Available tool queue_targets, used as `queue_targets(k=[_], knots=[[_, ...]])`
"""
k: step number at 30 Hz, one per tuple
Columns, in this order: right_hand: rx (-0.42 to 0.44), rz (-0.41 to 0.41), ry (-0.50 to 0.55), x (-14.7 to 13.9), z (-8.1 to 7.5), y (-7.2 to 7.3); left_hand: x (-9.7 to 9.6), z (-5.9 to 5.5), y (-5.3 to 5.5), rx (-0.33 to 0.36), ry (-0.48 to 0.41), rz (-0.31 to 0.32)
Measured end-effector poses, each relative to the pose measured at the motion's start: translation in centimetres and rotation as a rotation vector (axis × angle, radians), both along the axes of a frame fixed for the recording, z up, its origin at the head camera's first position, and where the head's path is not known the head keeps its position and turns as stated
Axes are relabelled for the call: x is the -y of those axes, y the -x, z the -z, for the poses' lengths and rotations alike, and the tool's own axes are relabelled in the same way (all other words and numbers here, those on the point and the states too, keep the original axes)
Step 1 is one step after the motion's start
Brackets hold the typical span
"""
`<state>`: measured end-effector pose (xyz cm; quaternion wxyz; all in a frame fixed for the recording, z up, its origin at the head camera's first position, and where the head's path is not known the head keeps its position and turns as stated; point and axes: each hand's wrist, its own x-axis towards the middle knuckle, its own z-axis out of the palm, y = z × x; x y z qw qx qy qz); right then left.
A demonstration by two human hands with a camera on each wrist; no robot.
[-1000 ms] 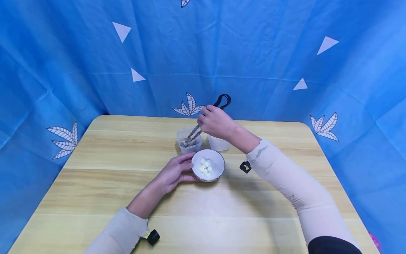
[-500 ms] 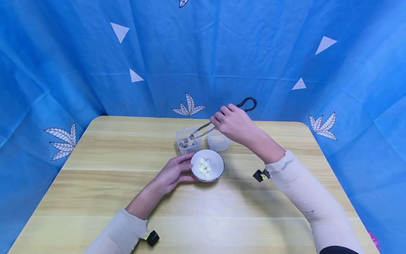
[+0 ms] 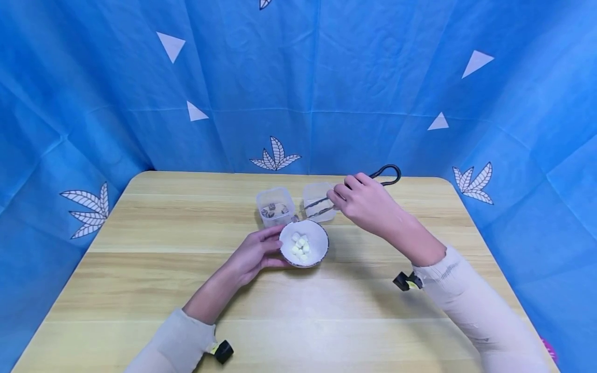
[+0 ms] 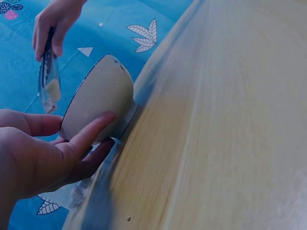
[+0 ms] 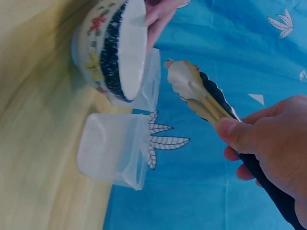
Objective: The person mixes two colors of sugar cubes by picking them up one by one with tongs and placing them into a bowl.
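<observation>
Holding tongs [image 5: 209,106] in right grip [image 3: 366,203], now swung from left tub [image 3: 275,220] to near the far rim of the bowl [image 3: 317,242], likely mid-transfer; clasping that bowl on the tabletop [image 3: 364,326] with left grip [image 3: 254,254].

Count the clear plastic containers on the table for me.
2. In the head view, the left container, with dark pieces inside, and the right container, partly behind the tongs, stand side by side beyond the bowl. No others show.
</observation>
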<state>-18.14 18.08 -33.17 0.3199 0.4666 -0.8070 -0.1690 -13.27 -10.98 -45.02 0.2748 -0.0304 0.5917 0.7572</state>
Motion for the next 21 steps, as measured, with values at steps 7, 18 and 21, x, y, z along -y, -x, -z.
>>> queue_targets(k=[7,18,21], knots=[[-0.001,-0.023,0.007,-0.7,1.4,-0.3,0.0,-0.1,0.0,-0.002,-0.002,-0.002],[0.007,0.004,0.001,-0.9,1.7,-0.1,0.0,0.0,0.0,-0.003,0.002,-0.002],[0.009,0.008,-0.002,-0.6,1.3,0.1,0.0,0.0,0.0,0.001,0.001,-0.005]])
